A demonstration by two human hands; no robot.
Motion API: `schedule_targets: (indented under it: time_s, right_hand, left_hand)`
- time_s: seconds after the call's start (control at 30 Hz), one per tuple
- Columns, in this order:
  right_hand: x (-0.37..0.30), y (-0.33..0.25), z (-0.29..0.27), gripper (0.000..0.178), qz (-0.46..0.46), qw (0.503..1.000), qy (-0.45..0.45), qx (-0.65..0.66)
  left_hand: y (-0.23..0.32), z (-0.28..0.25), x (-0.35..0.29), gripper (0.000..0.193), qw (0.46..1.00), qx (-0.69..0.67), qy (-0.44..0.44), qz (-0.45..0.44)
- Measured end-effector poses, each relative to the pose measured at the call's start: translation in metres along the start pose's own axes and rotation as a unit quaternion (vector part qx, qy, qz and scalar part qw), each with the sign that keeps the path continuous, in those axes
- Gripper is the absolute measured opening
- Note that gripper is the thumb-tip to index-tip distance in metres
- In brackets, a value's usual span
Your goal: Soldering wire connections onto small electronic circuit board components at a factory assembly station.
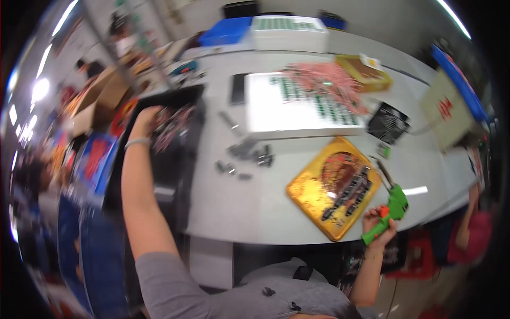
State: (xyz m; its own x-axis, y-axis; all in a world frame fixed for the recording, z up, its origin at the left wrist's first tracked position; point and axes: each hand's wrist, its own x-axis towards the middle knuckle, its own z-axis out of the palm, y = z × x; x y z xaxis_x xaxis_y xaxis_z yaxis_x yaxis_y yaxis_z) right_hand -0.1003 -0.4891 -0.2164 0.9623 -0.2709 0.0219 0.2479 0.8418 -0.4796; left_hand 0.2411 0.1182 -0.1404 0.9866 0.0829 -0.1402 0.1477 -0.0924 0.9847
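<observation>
My right hand (380, 228) is closed round the handle of a green soldering gun (397, 203) with an orange trigger, at the front right edge of the table. The gun's thin metal tip points up and away, beside a golden tin lid (308, 187). On that lid lie dark strips of small parts (348, 192). Far to the left, my left arm stretches over a black bin (175, 204). There my left hand (150, 116) is at a tangled pile of small wired parts (172, 126); its fingers are blurred and partly hidden.
A white foam block (297, 125) holds rows of green boards and a heap of pink wires (326, 80). Small black parts (244, 151) lie scattered near it. A black fan (388, 123) stands at the right. Another person (473, 234) sits at the far right.
</observation>
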Motion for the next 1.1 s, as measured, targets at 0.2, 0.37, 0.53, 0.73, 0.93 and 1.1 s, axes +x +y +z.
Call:
schedule_targets:
  time_s: [0.2,0.37,0.53,0.73,0.93,1.1]
  right_hand:
    - [0.007,0.003,0.002,0.046,0.028,0.999,0.019,-0.003]
    - [0.047,-0.041,0.004,0.049,0.001,0.996,-0.042,-0.084]
    - [0.093,-0.068,-0.001,0.050,0.084,0.984,-0.076,-0.137]
    - [0.090,-0.048,0.003,0.050,0.091,0.980,-0.081,-0.157]
    - [0.069,-0.037,-0.011,0.049,0.080,0.983,-0.089,-0.139]
    - [0.047,-0.020,-0.006,0.050,0.027,0.998,-0.033,-0.055]
  left_hand:
    - [-0.040,-0.067,0.066,0.034,0.792,0.547,0.236,0.135]
    - [0.039,0.046,-0.024,0.023,0.869,0.366,0.104,0.317]
    - [0.093,0.167,-0.217,0.015,0.864,0.389,-0.050,0.317]
    - [0.006,0.206,-0.289,0.016,0.823,0.477,-0.098,0.294]
    - [-0.027,0.227,-0.243,0.022,0.799,0.517,0.079,0.296]
    - [-0.019,0.260,-0.216,0.021,0.797,0.532,0.016,0.286]
